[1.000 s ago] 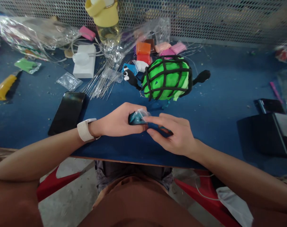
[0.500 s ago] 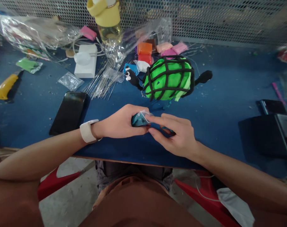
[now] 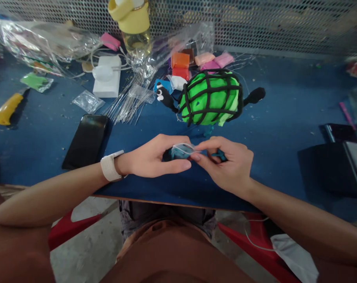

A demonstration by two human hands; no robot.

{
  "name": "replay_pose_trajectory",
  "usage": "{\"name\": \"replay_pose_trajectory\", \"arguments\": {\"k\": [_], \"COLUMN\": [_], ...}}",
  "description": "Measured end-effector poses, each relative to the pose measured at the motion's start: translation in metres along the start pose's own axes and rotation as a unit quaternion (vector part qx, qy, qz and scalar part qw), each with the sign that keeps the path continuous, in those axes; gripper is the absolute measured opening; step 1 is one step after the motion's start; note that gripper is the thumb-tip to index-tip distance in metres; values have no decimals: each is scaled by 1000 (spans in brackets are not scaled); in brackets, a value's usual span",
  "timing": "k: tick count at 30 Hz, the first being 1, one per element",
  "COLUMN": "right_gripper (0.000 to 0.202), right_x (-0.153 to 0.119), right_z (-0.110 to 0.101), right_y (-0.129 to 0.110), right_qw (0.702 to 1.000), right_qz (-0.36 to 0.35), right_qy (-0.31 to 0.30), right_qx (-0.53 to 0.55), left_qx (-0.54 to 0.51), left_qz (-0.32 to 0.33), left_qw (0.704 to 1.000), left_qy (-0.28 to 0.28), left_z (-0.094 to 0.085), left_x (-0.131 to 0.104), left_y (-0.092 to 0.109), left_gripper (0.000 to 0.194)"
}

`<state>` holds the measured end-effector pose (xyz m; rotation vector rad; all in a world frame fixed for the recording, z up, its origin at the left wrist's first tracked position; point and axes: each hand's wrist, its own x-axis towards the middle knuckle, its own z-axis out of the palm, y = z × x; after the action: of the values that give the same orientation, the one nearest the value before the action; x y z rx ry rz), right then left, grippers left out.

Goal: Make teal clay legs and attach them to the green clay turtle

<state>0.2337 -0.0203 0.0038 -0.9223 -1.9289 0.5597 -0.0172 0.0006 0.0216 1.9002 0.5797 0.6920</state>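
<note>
My left hand [image 3: 156, 157] is wrapped round a small clear plastic packet [image 3: 182, 150] with teal material inside. The thumb and index finger of my right hand [image 3: 229, 163] pinch the packet's right edge, and a bit of teal material [image 3: 220, 155] sits under the curled fingers of that hand. Just beyond both hands lies a green turtle-like figure [image 3: 210, 98] with a black grid over its shell, a black head with white eyes at its left and a black piece sticking out at its right.
Around lie a black phone [image 3: 85, 141], thin wires [image 3: 127, 104], a yellow-handled cutter [image 3: 8, 109], a white box [image 3: 107, 84], a yellow-topped bottle [image 3: 134, 23], coloured clay packets [image 3: 180, 61] and a dark box [image 3: 331, 167] at the right.
My right hand has moved slightly right, its fingertips now pinching the packet's edge. The packet's mouth looks wider, and my left thumb lies straighter.
</note>
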Motion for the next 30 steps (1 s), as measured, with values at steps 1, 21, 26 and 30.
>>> {"name": "replay_pose_trajectory", "arguments": {"k": [1, 21, 26, 30], "right_gripper": [15, 10, 7, 8], "right_x": [1, 1, 1, 1], "right_z": [0, -3, -1, 1], "right_y": [0, -2, 0, 3], "right_qw": [1000, 999, 999, 998], "right_qz": [3, 29, 3, -9], "right_qy": [3, -14, -19, -33], "right_qx": [0, -35, -43, -47], "left_qx": [27, 293, 292, 291], "left_qz": [9, 142, 127, 107], "left_qw": [999, 923, 932, 938], "left_qy": [20, 203, 174, 157], "left_z": [1, 15, 14, 14], "left_x": [0, -5, -4, -4], "left_y": [-1, -6, -8, -11], "left_gripper": [17, 8, 9, 11]}}
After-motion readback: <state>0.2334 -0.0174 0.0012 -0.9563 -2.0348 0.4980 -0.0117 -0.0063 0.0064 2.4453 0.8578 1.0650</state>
